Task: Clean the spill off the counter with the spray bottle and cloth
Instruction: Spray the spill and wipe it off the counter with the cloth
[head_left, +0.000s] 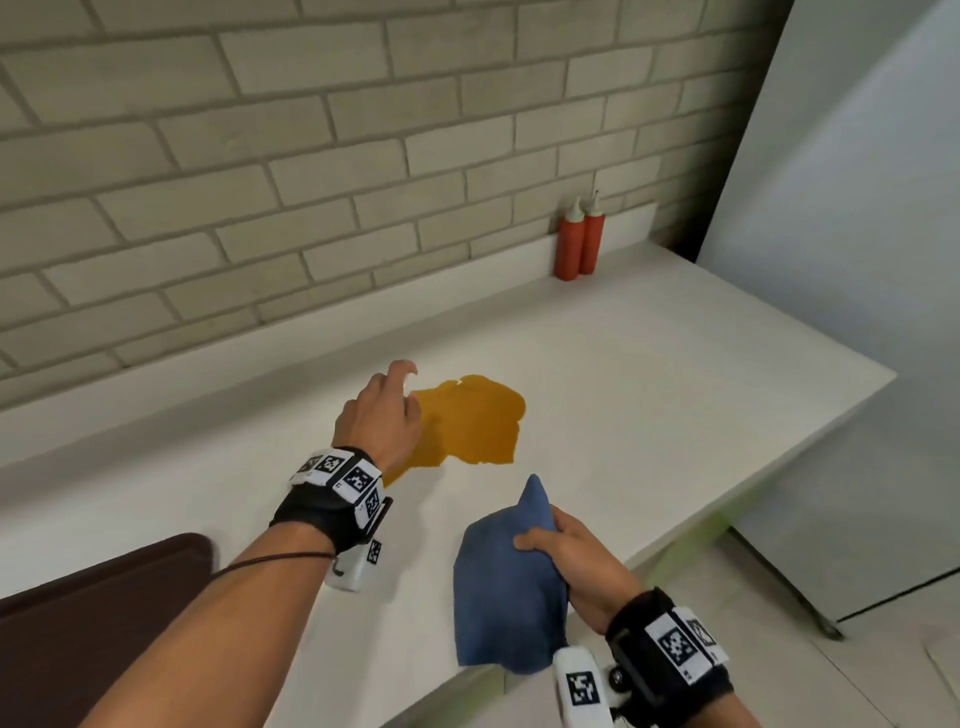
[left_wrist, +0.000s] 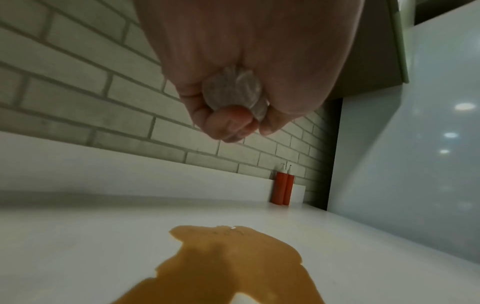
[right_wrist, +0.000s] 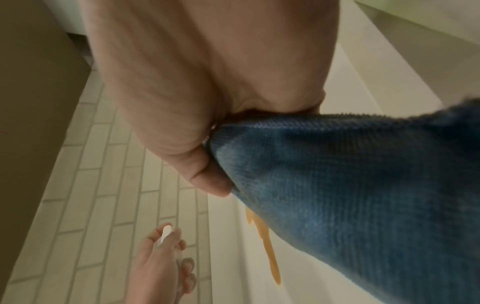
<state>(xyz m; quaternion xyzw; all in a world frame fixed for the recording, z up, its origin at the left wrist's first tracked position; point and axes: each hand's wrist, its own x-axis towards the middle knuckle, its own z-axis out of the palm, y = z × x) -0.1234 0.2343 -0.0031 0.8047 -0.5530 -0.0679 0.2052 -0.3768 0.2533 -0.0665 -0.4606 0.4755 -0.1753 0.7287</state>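
Note:
An orange-brown spill (head_left: 467, 421) lies on the white counter (head_left: 649, 374), also in the left wrist view as the spill (left_wrist: 228, 261). My left hand (head_left: 384, 415) hovers over the spill's left edge, fingers curled round a small clear spray bottle (left_wrist: 233, 92) with a white top (right_wrist: 166, 231), mostly hidden by the hand. My right hand (head_left: 566, 551) grips a blue cloth (head_left: 509, 587) bunched at its top near the counter's front edge; the cloth (right_wrist: 350, 195) hangs down over that edge.
Two red squeeze bottles (head_left: 577, 241) stand against the brick wall at the back right. A dark brown board (head_left: 88, 613) lies at the left front. A white appliance (head_left: 852, 291) stands right of the counter's end, with tiled floor (head_left: 779, 675) below.

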